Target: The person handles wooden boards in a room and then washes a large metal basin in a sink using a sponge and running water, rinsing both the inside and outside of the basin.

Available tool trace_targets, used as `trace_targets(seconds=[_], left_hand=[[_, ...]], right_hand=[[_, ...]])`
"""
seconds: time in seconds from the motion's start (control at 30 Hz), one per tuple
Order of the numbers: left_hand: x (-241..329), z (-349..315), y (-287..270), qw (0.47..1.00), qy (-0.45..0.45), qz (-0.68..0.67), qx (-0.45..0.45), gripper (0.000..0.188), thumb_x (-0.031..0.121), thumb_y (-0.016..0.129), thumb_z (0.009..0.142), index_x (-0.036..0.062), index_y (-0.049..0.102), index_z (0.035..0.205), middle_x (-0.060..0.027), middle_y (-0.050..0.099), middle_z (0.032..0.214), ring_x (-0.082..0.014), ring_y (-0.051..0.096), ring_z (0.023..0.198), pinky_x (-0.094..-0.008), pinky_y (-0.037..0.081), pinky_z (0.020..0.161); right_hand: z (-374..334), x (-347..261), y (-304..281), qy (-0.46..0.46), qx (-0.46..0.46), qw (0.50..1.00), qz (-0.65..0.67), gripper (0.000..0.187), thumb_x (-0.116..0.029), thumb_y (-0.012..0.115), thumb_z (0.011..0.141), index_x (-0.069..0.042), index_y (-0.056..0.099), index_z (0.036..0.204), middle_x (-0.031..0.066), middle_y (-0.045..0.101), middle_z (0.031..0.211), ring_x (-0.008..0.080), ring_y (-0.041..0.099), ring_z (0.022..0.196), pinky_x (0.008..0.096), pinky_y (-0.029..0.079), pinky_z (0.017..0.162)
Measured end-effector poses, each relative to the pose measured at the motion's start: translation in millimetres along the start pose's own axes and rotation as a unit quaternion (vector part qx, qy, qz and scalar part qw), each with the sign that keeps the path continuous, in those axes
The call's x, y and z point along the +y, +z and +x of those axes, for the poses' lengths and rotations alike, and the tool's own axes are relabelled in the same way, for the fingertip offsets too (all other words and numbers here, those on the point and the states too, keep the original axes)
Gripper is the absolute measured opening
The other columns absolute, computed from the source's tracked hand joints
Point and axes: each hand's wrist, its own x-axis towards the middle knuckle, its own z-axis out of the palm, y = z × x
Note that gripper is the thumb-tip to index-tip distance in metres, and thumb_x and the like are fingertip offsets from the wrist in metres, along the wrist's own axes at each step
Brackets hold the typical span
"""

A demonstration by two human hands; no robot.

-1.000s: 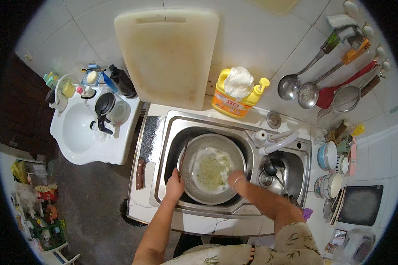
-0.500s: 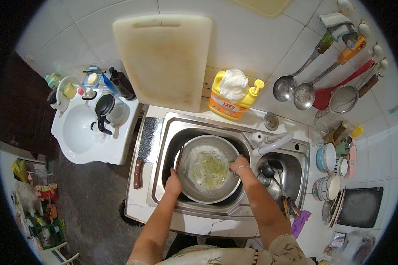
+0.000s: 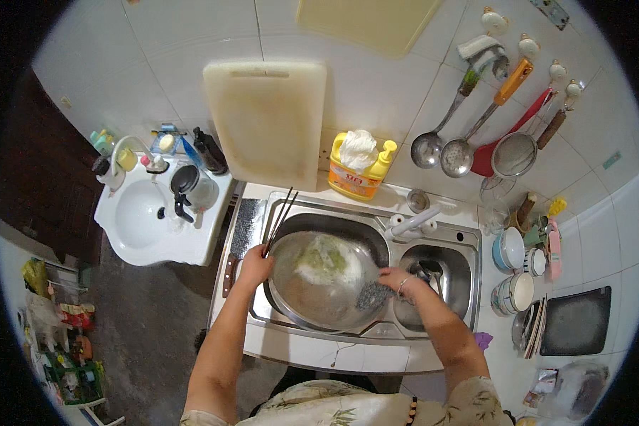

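A wide grey metal pan (image 3: pixel 305 295) lies tilted over the large sink basin, blurred by motion. Greenish, foamy liquid (image 3: pixel 321 261) has pooled toward its far side. My left hand (image 3: pixel 257 267) is closed on a pair of dark chopsticks (image 3: pixel 281 220) that point away from me, and it touches the pan's left rim. At the opposite rim my right hand (image 3: pixel 396 278) is closed, its fingers gripping the edge. Just below those fingers shows a dark grey, mesh-like patch (image 3: pixel 373 296); whether it is a scourer or part of the pan I cannot tell.
The faucet (image 3: pixel 415 221) stands between the large basin and a small one (image 3: pixel 444 259) holding dark utensils. A cleaver (image 3: pixel 248 224) lies left of the sink. Behind are a yellow detergent jug (image 3: pixel 355 177) and a cutting board (image 3: pixel 266 128). Bowls (image 3: pixel 512 291) stand at right.
The pan has tilted, so the liquid has run to its far side. My left hand has moved left and up, and the chopsticks now stick out past the rim. The view has shifted.
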Motion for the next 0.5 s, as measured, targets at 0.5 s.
trace_targets(seconds=[0.5], left_hand=[[139.0,57.7,0.8,0.986,-0.022,0.134,-0.095,0.021,0.013,0.056,0.071,-0.0018,0.058,0.086,-0.0041,0.053,0.062,-0.0133,0.048,0.053,-0.0286,0.037,0.049]], right_hand=[[-35.2,10.6,121.2,0.215,-0.269,0.745,0.572,0.025,-0.027,0.053,0.084,-0.004,0.056,0.077,0.0098,0.054,0.063,0.0193,0.049,0.047,0.0304,0.038,0.035]])
